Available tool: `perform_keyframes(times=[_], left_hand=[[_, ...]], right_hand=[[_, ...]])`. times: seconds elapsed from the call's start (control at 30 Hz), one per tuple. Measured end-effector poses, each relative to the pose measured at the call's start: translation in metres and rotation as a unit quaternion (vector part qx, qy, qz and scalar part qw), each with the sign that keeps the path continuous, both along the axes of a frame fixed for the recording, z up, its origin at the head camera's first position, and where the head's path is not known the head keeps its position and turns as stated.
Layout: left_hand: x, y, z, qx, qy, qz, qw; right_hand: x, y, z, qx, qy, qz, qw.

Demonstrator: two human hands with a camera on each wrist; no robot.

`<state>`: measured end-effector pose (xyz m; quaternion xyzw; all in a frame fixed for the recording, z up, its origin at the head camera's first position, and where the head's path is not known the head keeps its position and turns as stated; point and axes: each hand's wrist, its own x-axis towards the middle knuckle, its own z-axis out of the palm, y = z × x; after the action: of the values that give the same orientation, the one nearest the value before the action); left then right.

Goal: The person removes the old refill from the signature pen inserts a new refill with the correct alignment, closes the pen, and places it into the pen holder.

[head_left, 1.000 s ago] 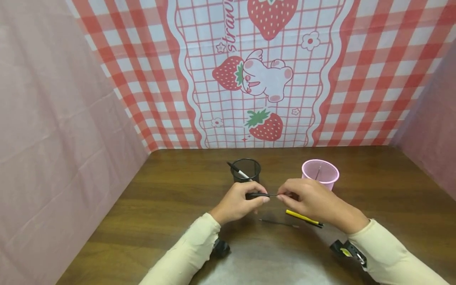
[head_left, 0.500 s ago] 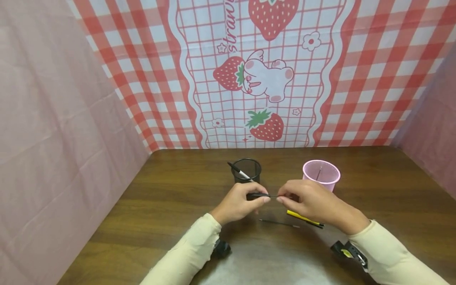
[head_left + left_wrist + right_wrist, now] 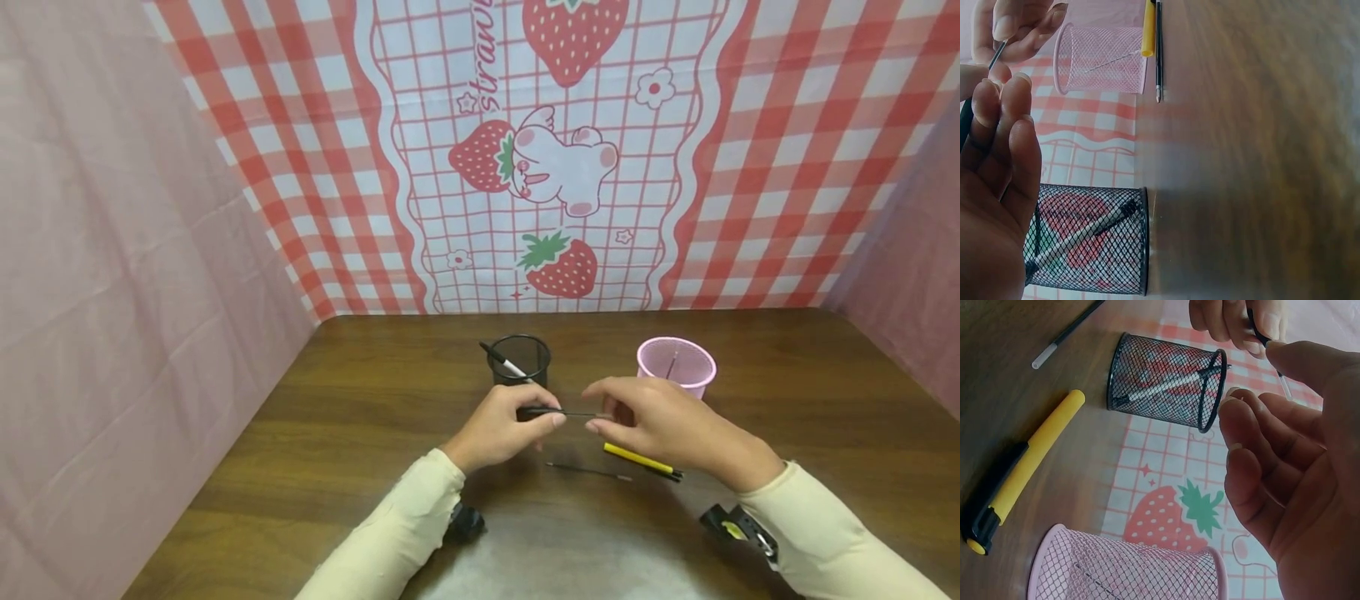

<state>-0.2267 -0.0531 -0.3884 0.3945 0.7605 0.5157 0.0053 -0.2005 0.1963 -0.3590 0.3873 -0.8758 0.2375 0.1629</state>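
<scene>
My left hand [image 3: 498, 427] grips a black pen barrel [image 3: 534, 410] between thumb and fingers, held level above the table. A thin dark pen refill [image 3: 581, 413] sticks out of its right end. Around the refill's free end, my right hand [image 3: 663, 421] has thumb and fingers parted; in the right wrist view the clear end of the refill [image 3: 1284, 387] shows beyond the thumb. On the table below lie another dark refill [image 3: 588, 472] and a yellow pen [image 3: 637, 458] with a black clip [image 3: 997, 487].
Behind the left hand stands a black mesh pen cup [image 3: 537, 357] with a white-and-black pen [image 3: 510, 364] leaning in it. A pink mesh cup [image 3: 705, 367] behind the right hand holds a thin stick-like item [image 3: 672, 364]. A checked strawberry cloth [image 3: 570, 150] hangs behind the table.
My right thumb and fingers, earlier pinching the refill close to the barrel, have parted and shifted slightly right. More of the refill now shows. The left hand has barely moved.
</scene>
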Motion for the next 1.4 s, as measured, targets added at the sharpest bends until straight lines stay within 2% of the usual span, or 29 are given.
perform_keyframes(times=[0.07,0.17,0.37,0.63,0.8,1.17,1.4], left_hand=[[-0.006,-0.001,-0.007,0.002,-0.005,0.003,1.0000],[-0.009,-0.003,-0.010,0.005,-0.006,0.002,1.0000],[-0.009,-0.003,-0.010,-0.002,0.014,-0.005,0.9999],[-0.011,0.001,-0.006,-0.016,0.035,-0.005,0.9992],[-0.010,-0.001,-0.005,-0.015,0.035,-0.002,0.9993],[-0.012,-0.005,-0.007,-0.016,0.044,0.006,0.9989],[-0.012,-0.008,-0.008,-0.018,0.037,0.007,0.9991]], right_hand=[[0.001,0.000,0.002,0.005,-0.012,-0.006,0.9999],[0.001,0.000,0.003,0.014,-0.024,-0.018,0.9994],[0.002,0.004,0.003,0.029,-0.032,-0.035,0.9985],[0.008,0.010,0.006,0.050,-0.019,-0.050,0.9973],[0.009,0.009,0.007,0.047,-0.009,-0.056,0.9973],[0.013,0.019,-0.002,0.051,0.007,-0.085,0.9950],[0.015,0.025,-0.008,0.104,-0.013,-0.102,0.9892]])
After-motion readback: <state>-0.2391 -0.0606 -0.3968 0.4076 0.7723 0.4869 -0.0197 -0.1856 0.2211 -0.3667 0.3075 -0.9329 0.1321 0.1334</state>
